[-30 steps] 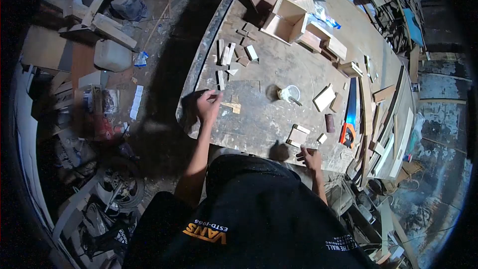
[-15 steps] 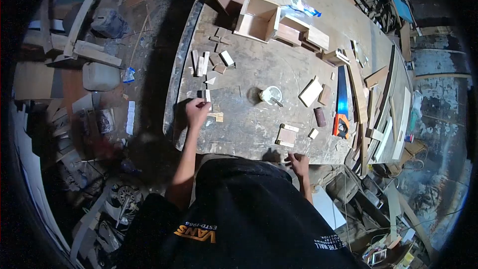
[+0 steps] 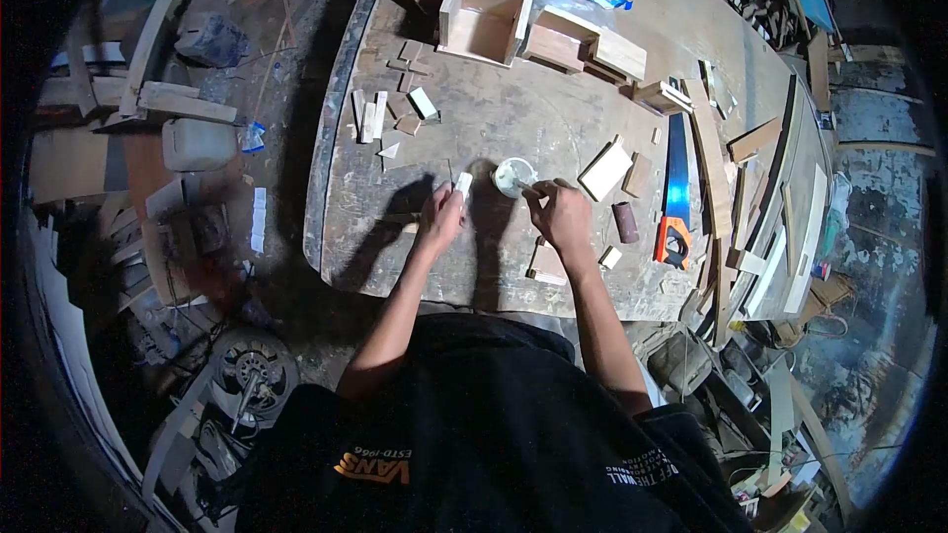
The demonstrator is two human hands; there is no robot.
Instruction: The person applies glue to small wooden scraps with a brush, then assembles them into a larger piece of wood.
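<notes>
Left hand (image 3: 441, 219) grips wood block (image 3: 463, 183); right hand (image 3: 563, 218) pinches stick (image 3: 523, 185), apparently scooping from cup (image 3: 497, 181) at its ten o'clock; lifting needs steadiness

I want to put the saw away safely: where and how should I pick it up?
Probably by the orange handle, coming from the person's side. The saw lies with its handle toward the person and its blade pointing away. The right hand is nearer than the left hand, so it seems better placed.

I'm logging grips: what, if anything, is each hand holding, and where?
Left hand: a small wood block, by its near end. Right hand: apparently a stick, by the end outside the cup.
</notes>
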